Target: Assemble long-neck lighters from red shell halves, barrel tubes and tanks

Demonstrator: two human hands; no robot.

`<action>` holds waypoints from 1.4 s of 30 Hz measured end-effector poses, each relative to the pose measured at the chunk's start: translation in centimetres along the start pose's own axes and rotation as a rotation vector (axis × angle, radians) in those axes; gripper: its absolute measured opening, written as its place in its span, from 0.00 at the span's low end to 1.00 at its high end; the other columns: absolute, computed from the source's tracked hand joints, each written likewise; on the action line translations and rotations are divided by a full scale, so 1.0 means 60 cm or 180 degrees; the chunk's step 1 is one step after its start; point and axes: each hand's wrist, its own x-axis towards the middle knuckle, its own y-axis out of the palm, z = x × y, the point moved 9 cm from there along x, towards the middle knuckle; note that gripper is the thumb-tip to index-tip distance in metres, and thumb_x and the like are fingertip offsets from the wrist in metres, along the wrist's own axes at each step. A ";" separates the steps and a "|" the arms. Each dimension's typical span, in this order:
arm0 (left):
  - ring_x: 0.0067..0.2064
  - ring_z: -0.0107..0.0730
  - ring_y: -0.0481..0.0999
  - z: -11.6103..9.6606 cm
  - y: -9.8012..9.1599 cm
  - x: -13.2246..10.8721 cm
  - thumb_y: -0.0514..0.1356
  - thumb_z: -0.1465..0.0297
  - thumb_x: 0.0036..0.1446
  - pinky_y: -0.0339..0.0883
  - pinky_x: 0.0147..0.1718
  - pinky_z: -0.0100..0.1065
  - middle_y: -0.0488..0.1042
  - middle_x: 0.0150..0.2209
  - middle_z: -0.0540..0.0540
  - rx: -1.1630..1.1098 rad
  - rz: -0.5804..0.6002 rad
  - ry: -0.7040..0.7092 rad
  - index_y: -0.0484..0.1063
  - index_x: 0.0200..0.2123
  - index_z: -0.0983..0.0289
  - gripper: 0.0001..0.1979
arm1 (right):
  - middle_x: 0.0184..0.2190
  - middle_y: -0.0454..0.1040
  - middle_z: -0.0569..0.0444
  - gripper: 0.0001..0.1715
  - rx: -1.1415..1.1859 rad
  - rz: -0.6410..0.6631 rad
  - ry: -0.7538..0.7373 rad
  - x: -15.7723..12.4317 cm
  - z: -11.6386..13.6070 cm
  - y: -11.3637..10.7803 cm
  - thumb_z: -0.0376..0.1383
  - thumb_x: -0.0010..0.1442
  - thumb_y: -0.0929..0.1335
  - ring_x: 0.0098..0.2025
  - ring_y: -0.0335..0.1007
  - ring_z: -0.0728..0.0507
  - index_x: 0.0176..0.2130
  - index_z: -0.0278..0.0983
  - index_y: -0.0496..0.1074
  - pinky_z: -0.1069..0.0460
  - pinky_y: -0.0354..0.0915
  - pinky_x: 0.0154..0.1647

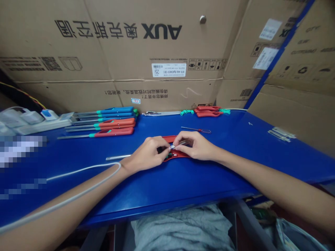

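My left hand (150, 153) is closed, its thumb and fingertips pinching a tiny white-and-blue part (172, 147). From the other side my right hand (196, 144) pinches the same part; a slim, metallic-looking piece (184, 142) shows between its fingers. Both hands are above an opened red lighter handle (170, 138) on the table, and they cover much of it. Small dark and green pieces lie inside its near edge. A metal lighter tube (117, 157) sticks out leftward from behind my left hand. The exact kind of the pinched part is too small to make out.
Several long lighters with blue and red handles (115, 132) lie at the left back. More red handles (209, 111) are at the back. A screwdriver-like tool (200, 130) lies beyond my right hand. A white cable (86, 169) crosses my left forearm. Cardboard (117, 69) walls the blue table (162, 184).
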 end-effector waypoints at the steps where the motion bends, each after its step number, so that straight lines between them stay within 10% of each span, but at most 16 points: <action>1: 0.30 0.29 0.73 0.000 0.000 0.000 0.55 0.76 0.57 0.63 0.30 0.30 0.77 0.29 0.52 -0.0014 0.0009 0.0005 0.76 0.29 0.64 0.10 | 0.32 0.74 0.52 0.03 -0.0019 0.0010 -0.0025 0.000 0.002 0.000 0.33 0.59 0.68 0.36 0.74 0.45 0.32 0.35 0.70 0.48 0.71 0.41; 23: 0.39 0.36 0.74 -0.028 -0.019 -0.001 0.56 0.70 0.62 0.67 0.41 0.38 0.77 0.35 0.57 0.0588 -0.0289 0.0499 0.73 0.35 0.65 0.07 | 0.33 0.74 0.54 0.03 -0.0361 -0.0081 -0.0170 0.003 0.012 -0.015 0.33 0.60 0.68 0.35 0.73 0.47 0.34 0.36 0.71 0.51 0.70 0.38; 42: 0.41 0.40 0.72 -0.009 0.001 0.003 0.62 0.59 0.55 0.66 0.40 0.39 0.73 0.35 0.55 0.0867 0.0337 0.0050 0.73 0.36 0.63 0.13 | 0.33 0.76 0.54 0.04 -0.0774 0.0401 -0.0045 0.000 0.017 -0.009 0.30 0.58 0.68 0.34 0.72 0.48 0.37 0.36 0.72 0.53 0.67 0.35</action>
